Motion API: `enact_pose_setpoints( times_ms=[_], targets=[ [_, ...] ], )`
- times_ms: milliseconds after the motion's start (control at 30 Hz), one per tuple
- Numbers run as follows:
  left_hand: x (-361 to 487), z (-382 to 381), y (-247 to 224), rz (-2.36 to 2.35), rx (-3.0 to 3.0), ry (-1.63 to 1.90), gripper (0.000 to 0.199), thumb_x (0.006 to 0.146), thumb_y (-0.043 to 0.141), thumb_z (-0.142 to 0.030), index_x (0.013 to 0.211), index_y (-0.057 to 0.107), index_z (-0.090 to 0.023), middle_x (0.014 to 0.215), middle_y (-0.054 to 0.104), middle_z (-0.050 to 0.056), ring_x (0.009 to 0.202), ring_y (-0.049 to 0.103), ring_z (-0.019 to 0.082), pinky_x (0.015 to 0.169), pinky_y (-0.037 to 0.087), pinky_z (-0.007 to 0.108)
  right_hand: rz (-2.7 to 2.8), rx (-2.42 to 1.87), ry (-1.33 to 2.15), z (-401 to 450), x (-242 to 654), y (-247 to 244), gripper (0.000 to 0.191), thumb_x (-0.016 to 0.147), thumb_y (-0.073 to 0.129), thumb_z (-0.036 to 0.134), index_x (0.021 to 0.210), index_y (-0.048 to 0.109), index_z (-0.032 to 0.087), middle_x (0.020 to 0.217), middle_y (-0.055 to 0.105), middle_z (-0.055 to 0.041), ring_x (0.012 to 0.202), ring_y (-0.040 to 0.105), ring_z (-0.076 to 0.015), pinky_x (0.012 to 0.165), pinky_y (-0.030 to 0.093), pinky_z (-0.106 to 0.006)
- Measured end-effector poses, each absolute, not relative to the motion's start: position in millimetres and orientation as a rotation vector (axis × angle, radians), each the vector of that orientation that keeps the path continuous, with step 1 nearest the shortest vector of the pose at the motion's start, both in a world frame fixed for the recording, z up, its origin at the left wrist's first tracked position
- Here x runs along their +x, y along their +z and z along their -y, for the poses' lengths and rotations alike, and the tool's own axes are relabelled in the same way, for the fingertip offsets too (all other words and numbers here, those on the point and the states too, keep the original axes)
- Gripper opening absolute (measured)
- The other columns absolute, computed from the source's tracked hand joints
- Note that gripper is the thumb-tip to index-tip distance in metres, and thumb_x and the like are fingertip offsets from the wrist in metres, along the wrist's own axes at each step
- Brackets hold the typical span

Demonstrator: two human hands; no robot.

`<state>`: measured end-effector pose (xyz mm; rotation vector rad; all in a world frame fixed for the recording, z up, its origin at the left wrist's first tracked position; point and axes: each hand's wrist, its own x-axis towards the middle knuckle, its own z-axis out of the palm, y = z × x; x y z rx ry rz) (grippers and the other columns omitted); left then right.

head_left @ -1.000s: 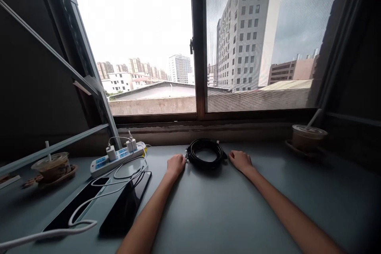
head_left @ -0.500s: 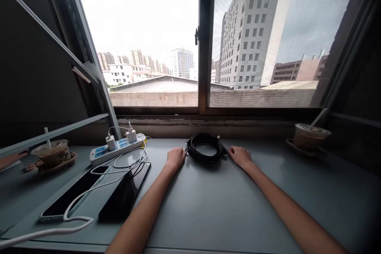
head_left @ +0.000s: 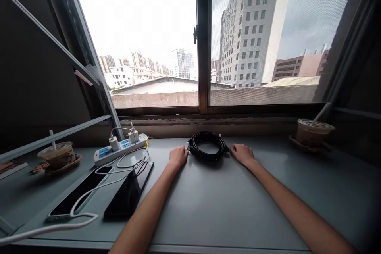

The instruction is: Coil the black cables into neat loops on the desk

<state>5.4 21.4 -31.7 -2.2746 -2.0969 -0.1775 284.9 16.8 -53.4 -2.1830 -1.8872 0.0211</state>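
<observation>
A coil of black cable (head_left: 208, 157) lies flat on the grey table near the window, with metal-looking connector ends at its left side and a dark plug at its right. My left hand (head_left: 177, 156) rests in a loose fist on the table, right beside the coil's left edge; whether it touches the connectors I cannot tell. On the other side, my right hand (head_left: 242, 154) is also curled into a fist, close to the plug at the coil's right edge. Nothing shows inside either hand.
Left of my arm lie a phone (head_left: 80, 194), a dark tablet-like device (head_left: 126, 198) and white charging cables from a power strip (head_left: 120, 149). Drink cups stand at the left (head_left: 58, 158) and right (head_left: 314, 133). A metal frame (head_left: 104, 87) slants at left.
The view has shifted slightly, so the table items sit a little further right. Both hands and the black cable coil keep their places relative to each other.
</observation>
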Motion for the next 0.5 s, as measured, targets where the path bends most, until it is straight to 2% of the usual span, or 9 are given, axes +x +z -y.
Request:
enact_pose_setpoints(
  times_ms=[500],
  targets=[
    [7.1, -20.9, -30.8, 2.097, -2.277, -0.143, 0.029, 0.089, 0.048, -0.037, 0.1, 0.059, -0.013, 0.1, 0.061, 0.007, 0.09, 0.059, 0.017, 0.082, 0.048, 0.038, 1.888, -2.203, 0.038, -13.3, 283.9, -49.1, 0.032, 0.093, 0.042, 0.04, 0.085, 0.059, 0.014, 0.082, 0.06, -0.0032, 0.075, 0.055, -0.0133, 0.073, 0.044, -0.031]
  ],
)
